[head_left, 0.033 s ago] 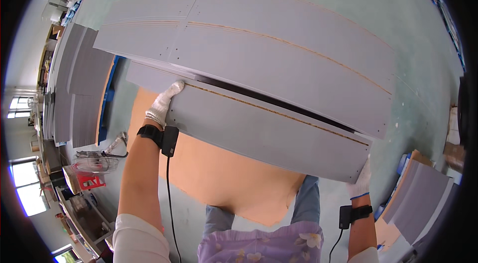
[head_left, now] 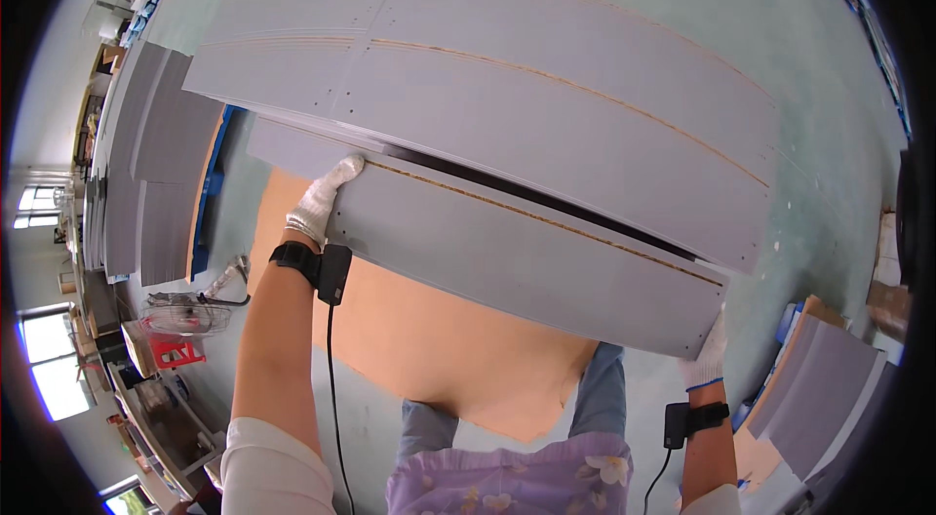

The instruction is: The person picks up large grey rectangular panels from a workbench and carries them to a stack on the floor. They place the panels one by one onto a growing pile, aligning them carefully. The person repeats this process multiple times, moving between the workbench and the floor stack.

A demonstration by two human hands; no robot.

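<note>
A long grey board with a brown groove along its far side is held by its two ends. My left hand, in a white knit glove, is closed on its left end near the far corner. At the right end, my right hand, gloved too, grips the near corner; its fingers are partly hidden by the board. Just beyond lies a stack of larger grey panels with grooves and small drilled holes. A dark gap separates the held board from the stack's near edge.
Brown cardboard lies below the board, by my legs. Grey panels are piled on a blue pallet at left, near a fan and a red stool. Another panel stack stands at right. Cables hang from both wrist straps.
</note>
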